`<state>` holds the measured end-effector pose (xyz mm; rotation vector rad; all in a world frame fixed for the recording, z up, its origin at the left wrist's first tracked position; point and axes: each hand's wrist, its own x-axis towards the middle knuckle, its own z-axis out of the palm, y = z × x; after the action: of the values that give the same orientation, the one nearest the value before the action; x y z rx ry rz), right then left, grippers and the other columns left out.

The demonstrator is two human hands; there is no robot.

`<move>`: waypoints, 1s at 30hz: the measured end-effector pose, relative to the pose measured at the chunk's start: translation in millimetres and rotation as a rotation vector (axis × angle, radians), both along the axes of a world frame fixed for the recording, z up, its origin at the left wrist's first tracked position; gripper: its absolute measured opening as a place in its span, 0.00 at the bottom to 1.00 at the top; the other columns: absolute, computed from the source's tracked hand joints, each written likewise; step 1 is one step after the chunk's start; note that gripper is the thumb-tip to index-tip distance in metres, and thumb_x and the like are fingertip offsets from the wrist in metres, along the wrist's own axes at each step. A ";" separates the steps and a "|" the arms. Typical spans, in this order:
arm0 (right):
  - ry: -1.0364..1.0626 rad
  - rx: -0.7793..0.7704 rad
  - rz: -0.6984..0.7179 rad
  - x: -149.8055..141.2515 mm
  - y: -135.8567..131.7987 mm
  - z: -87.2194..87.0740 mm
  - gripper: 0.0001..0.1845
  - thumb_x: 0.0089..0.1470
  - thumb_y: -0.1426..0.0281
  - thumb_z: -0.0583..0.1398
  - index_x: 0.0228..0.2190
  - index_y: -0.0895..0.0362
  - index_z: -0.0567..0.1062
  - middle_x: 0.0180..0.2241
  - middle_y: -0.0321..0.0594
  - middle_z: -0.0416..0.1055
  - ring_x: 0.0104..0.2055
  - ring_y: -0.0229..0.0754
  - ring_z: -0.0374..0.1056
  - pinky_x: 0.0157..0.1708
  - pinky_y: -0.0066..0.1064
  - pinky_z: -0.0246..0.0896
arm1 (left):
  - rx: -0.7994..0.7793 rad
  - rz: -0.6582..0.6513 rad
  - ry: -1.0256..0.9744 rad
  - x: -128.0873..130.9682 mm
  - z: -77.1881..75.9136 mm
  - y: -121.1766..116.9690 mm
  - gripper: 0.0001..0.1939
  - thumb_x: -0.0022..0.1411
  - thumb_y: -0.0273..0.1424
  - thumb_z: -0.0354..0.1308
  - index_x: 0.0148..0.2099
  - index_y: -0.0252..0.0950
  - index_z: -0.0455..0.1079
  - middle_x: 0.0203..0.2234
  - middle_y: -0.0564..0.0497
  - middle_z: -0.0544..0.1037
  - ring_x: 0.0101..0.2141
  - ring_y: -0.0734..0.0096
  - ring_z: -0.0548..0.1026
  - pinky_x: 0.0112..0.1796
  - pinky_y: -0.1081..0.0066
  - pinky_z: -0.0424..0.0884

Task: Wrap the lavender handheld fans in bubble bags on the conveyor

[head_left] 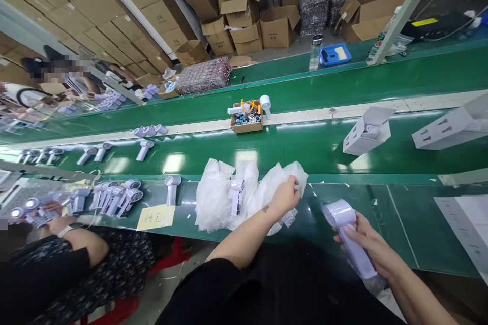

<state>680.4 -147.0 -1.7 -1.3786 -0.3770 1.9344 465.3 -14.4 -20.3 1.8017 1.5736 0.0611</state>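
Observation:
My right hand grips a lavender handheld fan by its handle, the round head tilted up and to the left. My left hand lies over the right end of a pile of white translucent plastic bags, its fingers curled and pinching the bag at the edge. Another handheld fan rests among the bags, left of my left hand. Farther left, a lone fan stands beside a yellow paper note.
A small carton of parts sits on the divider beyond the green conveyor belt. White boxes stand to the right. A co-worker's arm is at far left near clustered fans. A glass bottle stands on the far side.

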 end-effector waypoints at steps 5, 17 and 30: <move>0.279 0.093 0.229 -16.8 17.9 19.7 0.41 0.44 0.65 0.67 0.56 0.48 0.54 0.37 0.40 0.71 0.34 0.43 0.73 0.28 0.31 0.69 | 0.012 -0.113 -0.243 -4.4 6.2 -58.2 0.27 0.55 0.28 0.55 0.56 0.36 0.51 0.28 0.53 0.74 0.30 0.68 0.73 0.32 0.71 0.66; 0.187 0.038 0.245 -66.7 5.7 26.5 0.39 0.40 0.68 0.68 0.54 0.53 0.62 0.32 0.42 0.74 0.30 0.46 0.73 0.24 0.30 0.68 | -0.092 -0.114 -0.434 -45.6 -6.2 -84.0 0.36 0.47 0.32 0.65 0.55 0.37 0.52 0.33 0.50 0.75 0.32 0.66 0.74 0.31 0.72 0.65; -0.084 -0.034 -0.167 -98.8 -18.2 1.7 0.20 0.41 0.68 0.68 0.34 0.54 0.65 0.29 0.38 0.73 0.32 0.46 0.73 0.23 0.33 0.70 | 0.434 -0.465 -0.356 -69.2 4.6 -92.1 0.13 0.63 0.30 0.45 0.45 0.35 0.70 0.32 0.43 0.72 0.39 0.63 0.71 0.44 0.63 0.67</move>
<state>581.6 -165.2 -0.1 -1.4685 -0.2610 1.7589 396.2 -106.5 -15.7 2.2969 0.9111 0.5056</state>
